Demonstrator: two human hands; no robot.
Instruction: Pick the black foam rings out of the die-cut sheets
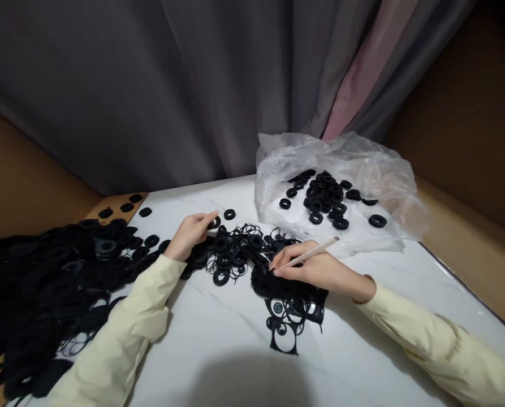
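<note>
My right hand (309, 270) pinches a thin pale stick (315, 252) like a pen, its tip down in a black rubber sheet (292, 308) of punched-out ring shapes. My left hand (191, 233) lies on the table with the fingers curled, the fingertips on a black rubber ring (215, 223) at the edge of a loose spread of rings and thin trimmings (235, 254). Both arms wear pale yellow sleeves.
A crumpled clear plastic bag (362, 169) at the back right holds several black rings (324, 198). A big heap of black rubber scrap (44, 282) covers the left side. The white marble table (218, 362) ends at the right edge, with curtains behind.
</note>
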